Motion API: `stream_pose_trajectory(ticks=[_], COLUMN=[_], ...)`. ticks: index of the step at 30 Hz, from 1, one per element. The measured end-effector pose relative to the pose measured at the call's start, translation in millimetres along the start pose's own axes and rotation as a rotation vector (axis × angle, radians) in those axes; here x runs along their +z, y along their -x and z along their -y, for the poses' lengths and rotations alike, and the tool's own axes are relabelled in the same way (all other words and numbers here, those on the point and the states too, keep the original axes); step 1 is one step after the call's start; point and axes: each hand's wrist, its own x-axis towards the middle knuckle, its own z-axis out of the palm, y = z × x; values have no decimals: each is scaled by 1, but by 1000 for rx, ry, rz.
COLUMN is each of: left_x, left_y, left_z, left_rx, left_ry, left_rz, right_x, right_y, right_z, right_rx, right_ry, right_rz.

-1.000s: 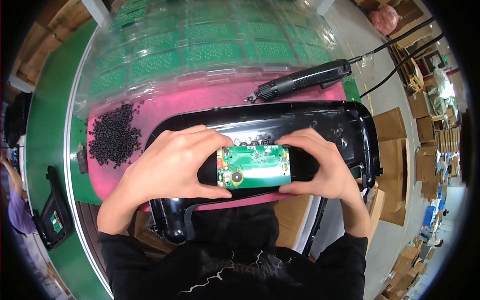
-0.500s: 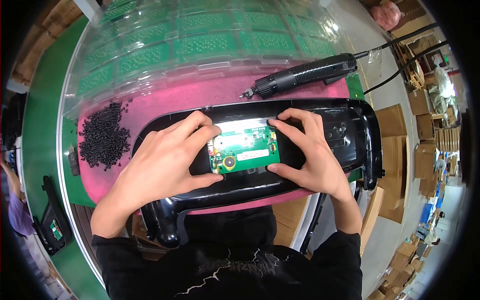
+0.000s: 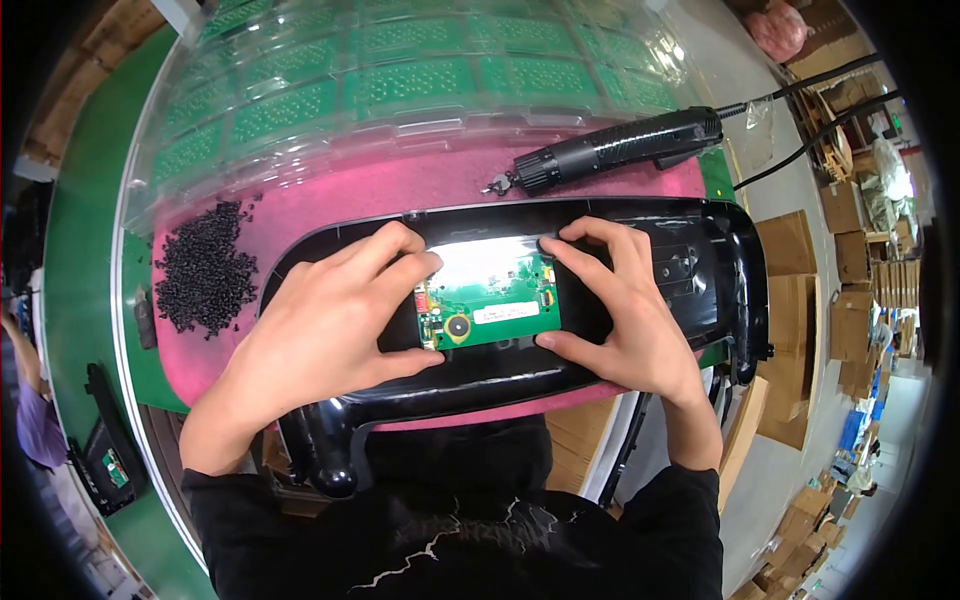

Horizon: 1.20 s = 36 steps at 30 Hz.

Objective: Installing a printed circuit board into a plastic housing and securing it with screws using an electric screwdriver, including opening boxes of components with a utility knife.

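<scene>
A green circuit board (image 3: 490,297) with a white label and a round buzzer-like part lies over the middle of a glossy black plastic housing (image 3: 470,385). Bright glare covers its far edge. My left hand (image 3: 335,310) grips the board's left side, thumb at the near corner and forefinger at the far one. On the opposite side my right hand (image 3: 635,315) pinches the board's corners in the same way. Whether the board is fully seated in the housing cannot be seen.
Beyond the housing a black electric screwdriver (image 3: 610,150) lies on the pink mat (image 3: 390,170). A heap of small black screws (image 3: 207,270) sits at the left. Clear plastic trays (image 3: 400,85) of green boards fill the back. Another black housing (image 3: 105,440) rests at far left, near a person in purple.
The glare on the board's far edge has grown and the board looks slightly tilted. Both hands keep their hold with hardly any movement.
</scene>
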Motion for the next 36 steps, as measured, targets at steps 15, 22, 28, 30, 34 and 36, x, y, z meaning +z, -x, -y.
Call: stream_pose_trajectory(ticks=[15, 22, 28, 30, 34, 36], left_x=[-12, -45, -51, -41, -50, -46], left_y=[12, 27, 54, 54, 43, 47], left_z=[1, 42, 77, 86, 86, 99], left_rx=[56, -159, -578, -579, -649, -617], left_ry=[6, -163, -414, -576, -480, -534], left_rz=[19, -573, -451, -384, -312, -378], right_x=[-13, -77, -88, -72, -43, -25], right_y=[-1, -6, -49, -57, -85, -106], right_z=[19, -40, -59, -49, -16, -13], right_rx=[89, 274, 521, 382, 88, -100], right_ry=[-79, 287, -364, -478, -572, -565], right_rz=[-42, -482, -254, -548, -911, -665])
